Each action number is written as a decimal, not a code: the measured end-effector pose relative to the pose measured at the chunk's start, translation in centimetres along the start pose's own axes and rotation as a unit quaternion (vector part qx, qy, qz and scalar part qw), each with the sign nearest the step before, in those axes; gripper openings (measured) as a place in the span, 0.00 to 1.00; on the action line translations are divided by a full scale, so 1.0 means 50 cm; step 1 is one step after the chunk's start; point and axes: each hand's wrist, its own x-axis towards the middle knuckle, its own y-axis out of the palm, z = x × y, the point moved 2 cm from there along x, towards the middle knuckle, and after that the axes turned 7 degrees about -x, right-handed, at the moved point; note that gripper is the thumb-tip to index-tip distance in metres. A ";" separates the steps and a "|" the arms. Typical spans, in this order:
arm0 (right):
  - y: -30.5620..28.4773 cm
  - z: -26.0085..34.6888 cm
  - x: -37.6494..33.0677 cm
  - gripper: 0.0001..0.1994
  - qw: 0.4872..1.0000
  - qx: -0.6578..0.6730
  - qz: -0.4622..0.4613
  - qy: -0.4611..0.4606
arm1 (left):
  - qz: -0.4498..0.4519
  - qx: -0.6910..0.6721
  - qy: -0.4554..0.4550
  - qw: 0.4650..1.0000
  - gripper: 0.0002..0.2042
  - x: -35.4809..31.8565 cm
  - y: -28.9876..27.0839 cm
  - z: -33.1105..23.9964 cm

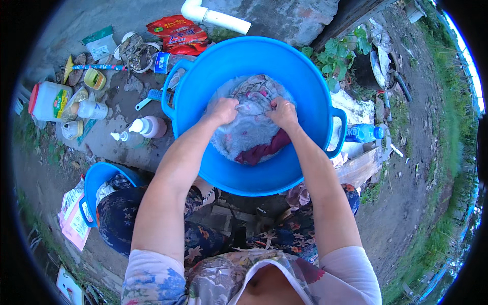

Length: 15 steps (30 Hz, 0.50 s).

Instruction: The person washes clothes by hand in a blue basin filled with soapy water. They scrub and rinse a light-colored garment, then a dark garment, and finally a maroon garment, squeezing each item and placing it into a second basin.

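A large round blue basin (259, 178) stands in front of me, with sudsy water and wet laundry in it. Both my hands are inside the basin, closed on a light patterned wet cloth (255, 94) that bunches up between them. My left hand (224, 110) grips its left side, and my right hand (283, 112) grips its right side. The undersides of my fingers are hidden by the cloth and the backs of the hands. Nearer to me, a dark red cloth (264, 147) lies partly in the foam.
Left of the basin are a scrub brush (154, 95), a pump bottle (148, 126) and a red-lidded plastic jar (50, 101). A smaller blue bucket (100, 175) with clothes stands by my left knee. To the right lies a blue bottle (362, 133); a white pipe (216, 16) juts out behind.
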 end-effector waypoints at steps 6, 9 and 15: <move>-0.145 0.011 0.009 0.16 0.974 0.226 0.011 0.028 | -0.012 -0.240 -0.008 0.971 0.11 -0.047 -0.136 0.023; -0.267 0.025 -0.009 0.15 0.942 0.334 -0.027 0.007 | -0.039 -0.340 0.022 0.939 0.11 -0.084 -0.227 -0.046; -0.450 0.082 -0.052 0.07 0.915 0.395 -0.081 -0.009 | -0.134 -0.514 0.036 0.846 0.11 -0.160 -0.384 -0.118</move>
